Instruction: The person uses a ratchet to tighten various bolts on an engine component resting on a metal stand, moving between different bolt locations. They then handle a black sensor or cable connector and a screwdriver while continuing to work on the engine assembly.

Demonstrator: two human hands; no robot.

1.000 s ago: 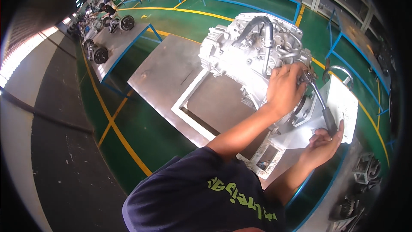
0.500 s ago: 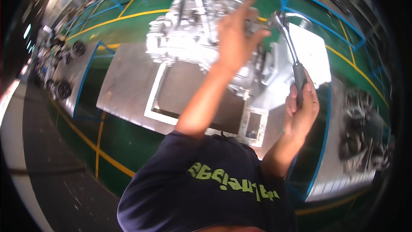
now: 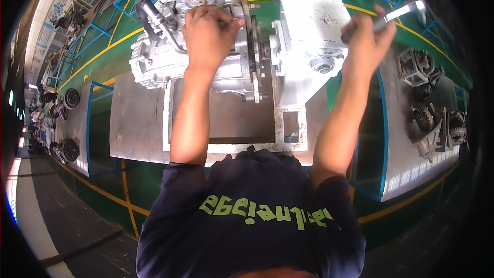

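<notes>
A silver metal gearbox (image 3: 229,74) is mounted on a white frame (image 3: 226,148) in front of me. My left hand (image 3: 208,38) is over the top of the gearbox, its fingers curled and the thumb near the index finger. Whatever may be between those fingertips is hidden. Raised at the right, my right hand (image 3: 368,46) grips the dark handle of a ratchet wrench (image 3: 400,11). The wrench's shiny head points up and to the right, away from the gearbox, and is slightly blurred.
A white gear-drive stand (image 3: 315,23) with a flanged hub is just right of the gearbox. The steel bench top (image 3: 136,118) extends to the left. Another bench (image 3: 399,175) at the right carries several cut-open metal housings (image 3: 429,128). Blue rails (image 3: 384,123) edge the benches.
My view has shifted, and the gearbox is sharper. My left hand has come down onto the gearbox with its fingers drawn in. The ratchet wrench has swung from upright to pointing right.
</notes>
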